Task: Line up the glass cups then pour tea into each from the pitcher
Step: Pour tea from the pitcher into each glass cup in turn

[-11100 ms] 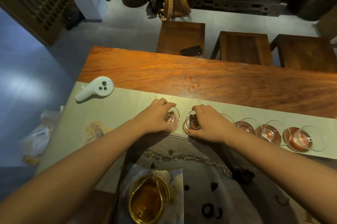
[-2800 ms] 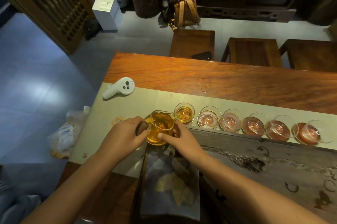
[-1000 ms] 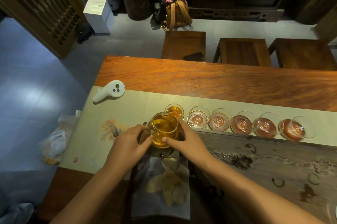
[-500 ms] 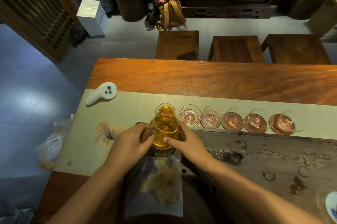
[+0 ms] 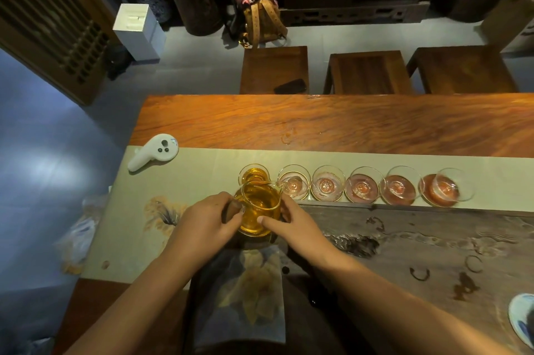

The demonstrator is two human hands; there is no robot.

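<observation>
Several small glass cups stand in a row on the pale table runner [image 5: 202, 164]. The leftmost cup [image 5: 254, 175] holds amber tea. The second cup [image 5: 294, 184] looks close to empty, and the pitcher's spout hangs over its left rim. The cups further right [image 5: 362, 187] show no amber tea. A glass pitcher [image 5: 260, 210] of amber tea is tilted toward the second cup. My left hand [image 5: 208, 221] grips the pitcher's handle side. My right hand [image 5: 294, 224] steadies its right wall with thumb and fingers.
A white handheld controller [image 5: 154, 151] lies on the runner's far left. A dark stone tea tray [image 5: 419, 242] spreads to the right, with a folded cloth [image 5: 245, 297] below the pitcher. Three wooden stools [image 5: 368, 71] stand beyond the table, one bearing a phone [image 5: 290, 86]. A blue-white dish [image 5: 523, 317] sits lower right.
The pitcher has shifted right from over the first, filled cup, and its spout now hangs at the second cup. Both hands kept their hold.
</observation>
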